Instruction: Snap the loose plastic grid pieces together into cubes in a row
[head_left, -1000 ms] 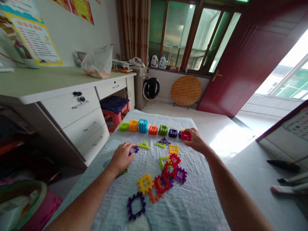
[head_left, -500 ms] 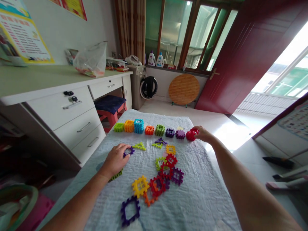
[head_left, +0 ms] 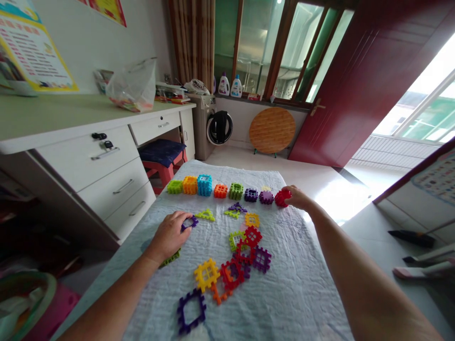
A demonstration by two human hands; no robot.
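Observation:
My right hand [head_left: 297, 197] grips a red stack of interlocking building tiles [head_left: 282, 198] at the right end of a row. My left hand [head_left: 172, 233] rests low on the cloth, thumb and fingers closed at the left edge of a purple tile [head_left: 190, 222]. A green tile [head_left: 171, 257] lies partly hidden under that wrist. Beside the red stack sit a purple stack [head_left: 266, 197] and a dark purple one [head_left: 250, 194]. Farther left come green [head_left: 236, 191], orange [head_left: 220, 191], tall blue [head_left: 204, 185], yellow [head_left: 189, 185] and lime [head_left: 174, 186] stacks.
Loose tiles lie scattered mid-table, among them yellow [head_left: 206, 274], red [head_left: 232, 274] and dark purple [head_left: 191, 310] ones. Lime triangular pieces [head_left: 205, 215] are behind them. A pale cloth [head_left: 295, 293] covers the table. A white desk [head_left: 106, 161] stands left, a red door [head_left: 341, 85] right.
The red stack has turned slightly and sits more squarely in line with the row, my right hand still on it. My left hand stays nearly still at the purple tile.

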